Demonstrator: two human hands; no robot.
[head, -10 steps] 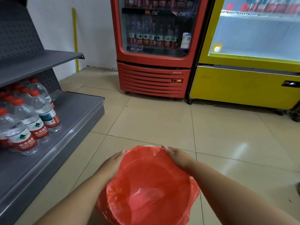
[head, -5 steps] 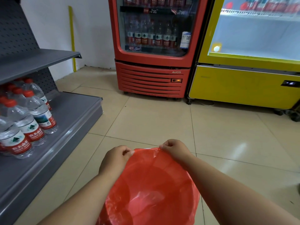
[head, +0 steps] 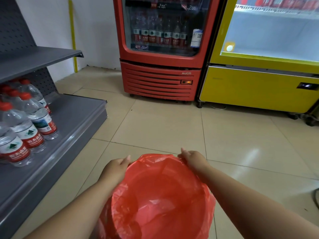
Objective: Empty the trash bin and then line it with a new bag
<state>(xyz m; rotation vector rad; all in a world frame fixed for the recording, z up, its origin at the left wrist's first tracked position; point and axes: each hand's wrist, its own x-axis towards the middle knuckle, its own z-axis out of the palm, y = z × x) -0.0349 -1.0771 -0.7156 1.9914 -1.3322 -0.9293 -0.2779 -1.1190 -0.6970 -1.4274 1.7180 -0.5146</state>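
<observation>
As both hands (head: 114, 171) (head: 195, 159) pinch it, the bag (head: 160, 195) gapes upward.

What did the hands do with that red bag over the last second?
Half a second ago both hands pinched the far edge close together; now the left hand and right hand have moved apart, pulling the red bag wider at its rim. It stays open.

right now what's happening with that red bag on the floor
A person is spreading a red bag open as a bin liner, low over the tiled floor. The left hand pinches its edge at the far left, and the right hand pinches it at the far right. The bag's mouth is wide open and looks empty. What it lines is hidden under the plastic.
</observation>
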